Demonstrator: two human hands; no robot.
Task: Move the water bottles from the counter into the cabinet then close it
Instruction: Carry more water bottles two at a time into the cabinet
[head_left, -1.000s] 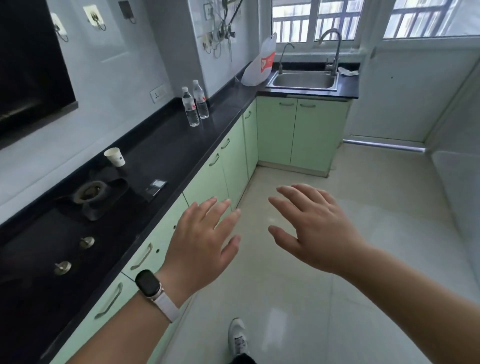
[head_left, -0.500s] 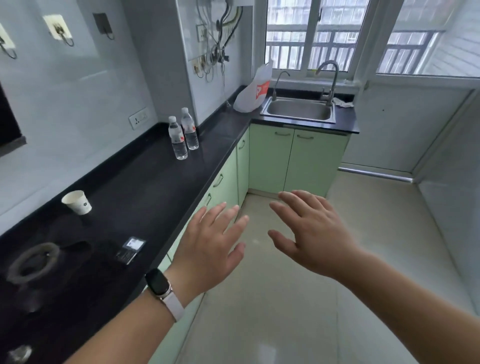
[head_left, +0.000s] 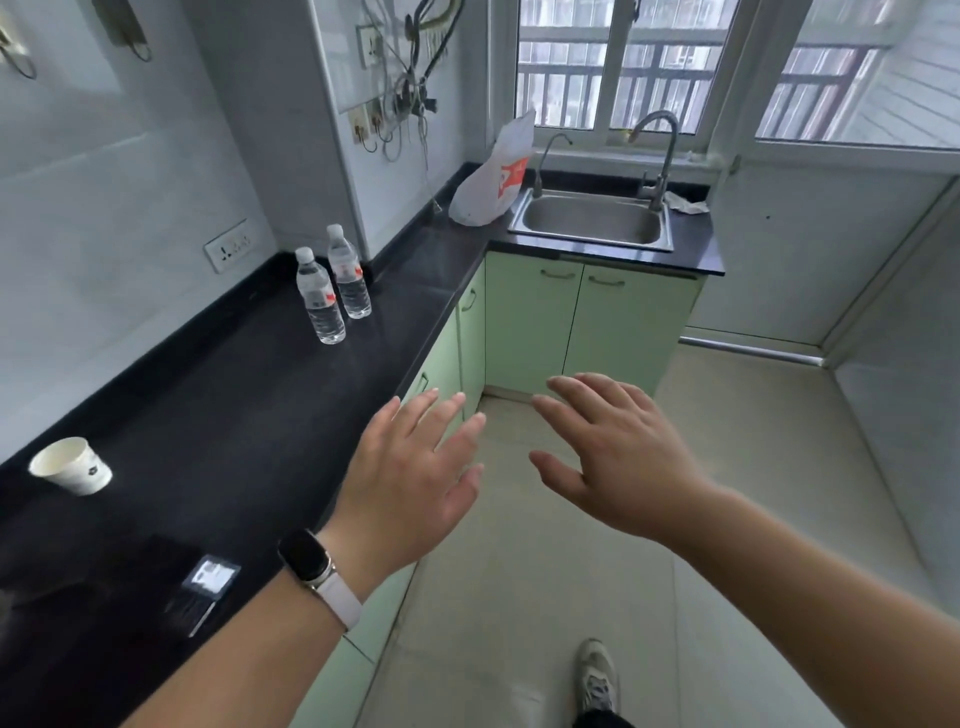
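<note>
You stand further along the counter (head_left: 249, 395) than a moment ago, left hand (head_left: 415, 483) and right hand (head_left: 618, 462) both spread and empty, carried over its front edge and the floor (head_left: 519, 582), probably ready to reach. Bare counter leads to the two water bottles (head_left: 335, 288), upright side by side near the back wall (head_left: 104, 208); the cabinet doors (head_left: 530, 322) below are shut.

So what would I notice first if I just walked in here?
Two open hands, the left hand and the right hand, reach out in the middle, holding nothing. Next, a bottle and a second bottle stand side by side on the black counter near the left wall. A shiny sink sits under the window, and a cup is on the counter at the far left.
</note>
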